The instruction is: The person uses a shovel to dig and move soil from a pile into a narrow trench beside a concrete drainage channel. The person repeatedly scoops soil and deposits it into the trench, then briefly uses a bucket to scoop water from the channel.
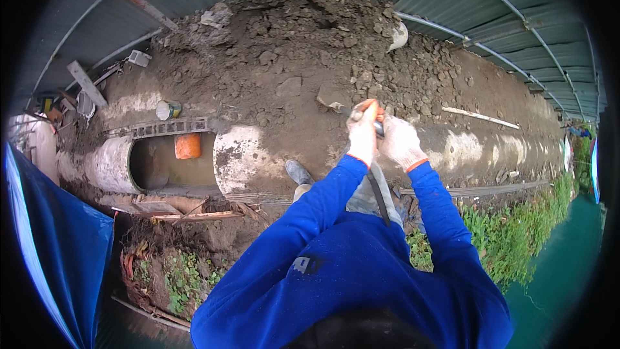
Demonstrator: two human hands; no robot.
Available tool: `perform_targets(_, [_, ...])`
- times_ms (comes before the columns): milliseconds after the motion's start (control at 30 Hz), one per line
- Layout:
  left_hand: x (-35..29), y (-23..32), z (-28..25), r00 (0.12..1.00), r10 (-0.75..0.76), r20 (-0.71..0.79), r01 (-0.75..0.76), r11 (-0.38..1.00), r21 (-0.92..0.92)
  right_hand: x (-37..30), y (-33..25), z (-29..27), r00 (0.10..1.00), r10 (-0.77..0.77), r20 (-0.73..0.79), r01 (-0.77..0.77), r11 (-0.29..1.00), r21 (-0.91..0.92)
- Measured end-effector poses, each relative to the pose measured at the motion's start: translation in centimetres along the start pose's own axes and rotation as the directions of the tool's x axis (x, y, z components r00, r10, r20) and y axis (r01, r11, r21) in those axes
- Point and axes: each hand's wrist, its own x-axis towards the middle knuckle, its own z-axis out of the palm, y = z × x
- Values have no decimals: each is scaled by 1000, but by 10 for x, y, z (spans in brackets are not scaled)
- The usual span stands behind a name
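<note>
- Both hands in white work gloves with orange cuffs, blue sleeves, raised in front of the chest.
- Left hand (363,132) closed around the top of a tool handle (372,114), orange at the grip end.
- Right hand (400,142) closed just beside it, fingers wrapped on the same handle; the two gloves touch.
- Dark shaft runs down from the hands toward the body; the working end is not visible.
- Handle sits over the dirt slope, just below a big mound of loose soil (310,45).
- One boot (298,171) planted on the ground beside the concrete pipe (239,158).
- Pipe has a cut-out opening; an orange bucket (188,145) sits inside.
- Small can (168,110) on top of the pipe run, left of the mound.
- Corrugated metal fence (504,19) behind the soil; weeds (516,232) lower right; blue tarp (51,239) at the left edge.
</note>
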Motion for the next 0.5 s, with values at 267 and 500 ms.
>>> perform_targets(267, [36, 5, 50, 992, 36, 124, -50, 992, 113, 53, 18, -35, 986, 161, 40, -164, 982, 96])
perform_targets(500, [74, 20, 79, 990, 63, 123, -65, 998, 15, 99, 26, -48, 988, 154, 8, -155, 985, 76])
